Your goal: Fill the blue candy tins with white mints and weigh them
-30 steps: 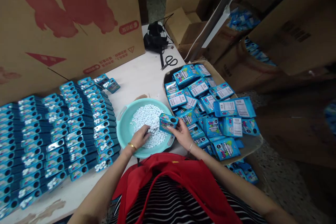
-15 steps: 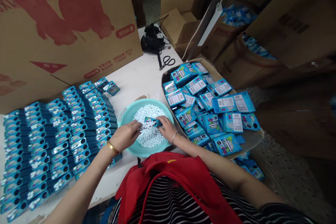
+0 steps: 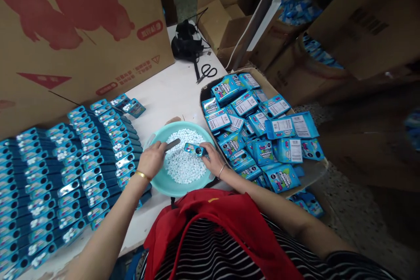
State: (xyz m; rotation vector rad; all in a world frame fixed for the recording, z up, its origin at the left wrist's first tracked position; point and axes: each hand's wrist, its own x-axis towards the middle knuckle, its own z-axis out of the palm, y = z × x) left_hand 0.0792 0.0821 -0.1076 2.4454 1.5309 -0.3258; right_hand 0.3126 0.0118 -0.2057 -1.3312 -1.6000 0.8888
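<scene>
A teal basin (image 3: 157,179) full of small white tablets (image 3: 183,164) stands on the white table right in front of me. Over it, my right hand (image 3: 211,159) grips a small blue box sleeve (image 3: 195,150). My left hand (image 3: 152,159) holds a clear inner tray (image 3: 172,144) pulled out to the left of that sleeve, above the tablets.
Rows of several filled blue boxes (image 3: 65,162) cover the table's left side before a big cardboard carton (image 3: 82,30). A cardboard tray (image 3: 311,175) of blue boxes sits at the right. Black scissors (image 3: 206,72) and a black device (image 3: 187,43) lie farther back.
My left hand left the tablets, met the box and drew the inner tray out to the left. My right hand brought the box down over the basin.
</scene>
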